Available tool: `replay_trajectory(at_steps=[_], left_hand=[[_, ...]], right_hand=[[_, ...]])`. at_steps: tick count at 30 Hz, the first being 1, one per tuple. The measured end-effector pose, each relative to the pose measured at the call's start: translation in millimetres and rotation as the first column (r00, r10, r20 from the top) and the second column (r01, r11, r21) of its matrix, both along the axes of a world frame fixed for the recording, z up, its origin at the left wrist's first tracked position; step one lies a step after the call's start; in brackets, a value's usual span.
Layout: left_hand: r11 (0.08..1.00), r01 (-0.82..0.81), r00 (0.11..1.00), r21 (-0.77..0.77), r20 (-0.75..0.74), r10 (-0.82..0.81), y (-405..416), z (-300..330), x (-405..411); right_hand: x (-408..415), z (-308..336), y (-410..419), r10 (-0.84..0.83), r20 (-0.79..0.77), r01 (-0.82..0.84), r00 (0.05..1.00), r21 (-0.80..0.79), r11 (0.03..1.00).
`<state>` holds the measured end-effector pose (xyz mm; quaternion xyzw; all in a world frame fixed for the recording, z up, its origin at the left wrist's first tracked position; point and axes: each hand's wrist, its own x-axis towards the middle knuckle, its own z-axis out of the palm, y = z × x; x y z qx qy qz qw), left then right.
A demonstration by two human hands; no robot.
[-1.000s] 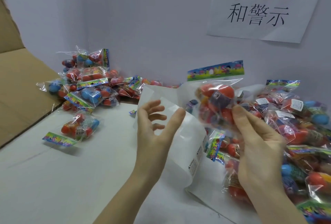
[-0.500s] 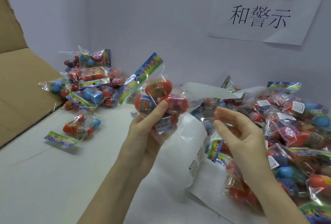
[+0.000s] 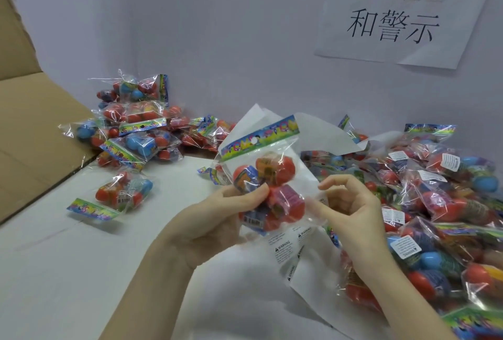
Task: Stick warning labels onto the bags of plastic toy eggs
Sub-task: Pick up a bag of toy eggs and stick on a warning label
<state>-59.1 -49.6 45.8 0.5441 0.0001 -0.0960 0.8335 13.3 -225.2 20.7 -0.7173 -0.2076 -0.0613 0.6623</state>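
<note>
Packing workstation, wall sign [image 3: 402,10], heaped toy bags [image 3: 435,190]

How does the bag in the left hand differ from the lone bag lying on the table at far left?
The held bag is upright in the left hand, header strip on top; the lone bag lies flat on the table, header toward the viewer. The lone bag shows a blue egg; the held bag's eggs look mostly red-orange. Both are clear, with colourful headers and barcode stickers.
</note>
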Motion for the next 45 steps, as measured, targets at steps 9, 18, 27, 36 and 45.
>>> replay_trajectory(at_steps=[9, 18, 27, 36, 45], left_hand=[[0.906, -0.299, 0.953, -0.299, -0.149, 0.265, -7, -13, 16], [0.89, -0.324, 0.942, -0.321, -0.194, 0.273, -5, -13, 15], [0.877, -0.343, 0.936, -0.337, -0.203, 0.288, -4, -16, 19], [0.81, -0.412, 0.908, -0.418, -0.269, 0.322, -4, -16, 20], [0.789, -0.457, 0.886, -0.41, -0.282, 0.367, -5, -16, 20]], right_hand=[[4, 7, -10, 0.188, 0.035, -0.184, 0.981, -0.097, 0.978], [4, 7, -10, 0.141, 0.028, -0.14, 0.99, -0.038, 0.989], [4, 2, -11, 0.065, 0.22, -0.03, 0.973, -0.158, 0.987], [1, -7, -6, -0.015, 0.547, 0.168, 0.837, -0.23, 0.959], [2, -15, 0, -0.058, 0.578, 0.21, 0.814, -0.199, 0.957]])
